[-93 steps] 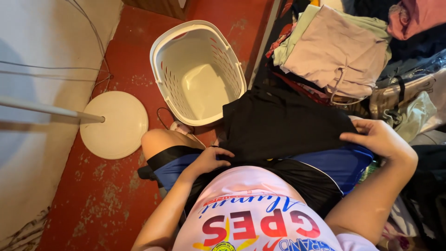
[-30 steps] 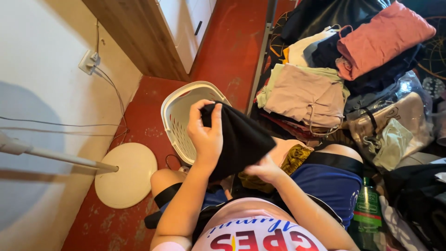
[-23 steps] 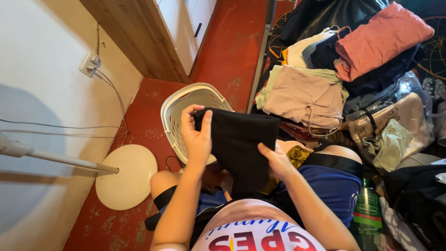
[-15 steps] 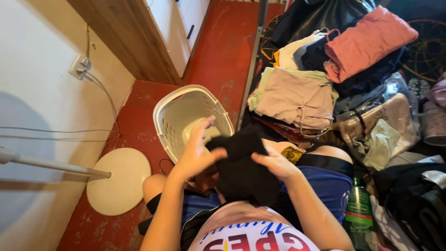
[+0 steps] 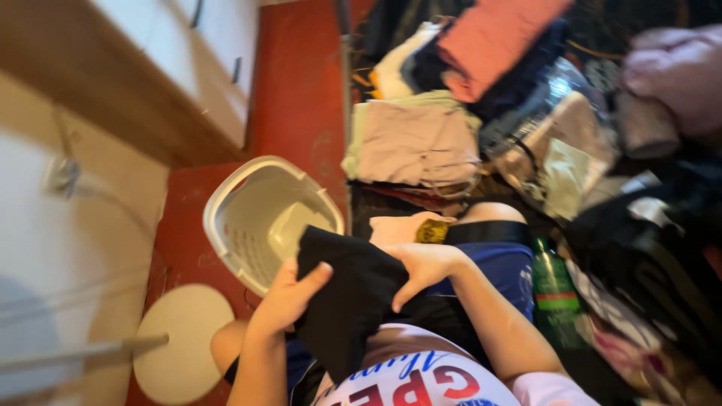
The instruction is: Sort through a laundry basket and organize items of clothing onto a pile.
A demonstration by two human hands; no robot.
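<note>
I hold a black garment (image 5: 353, 301) folded over in front of my lap. My left hand (image 5: 289, 297) grips its left edge with the thumb across the cloth. My right hand (image 5: 423, 265) presses on its upper right side, fingers spread down over the fabric. Just beyond the garment stands a white plastic laundry basket (image 5: 226, 218) on the red floor; it looks empty. My knees in blue shorts (image 5: 500, 267) are under the garment. The picture is blurred.
A pile of folded clothes (image 5: 414, 143) lies ahead, with a pink folded piece (image 5: 496, 37) above it. A green bottle (image 5: 555, 286) stands by my right thigh. A round white fan base (image 5: 184, 353) is at lower left, a wooden cabinet (image 5: 150, 83) at upper left.
The garment went from lying flat on my lap to being lifted and folded between both hands. My view swung up and right, then tilted; the hands have come lower and closer to my body.
</note>
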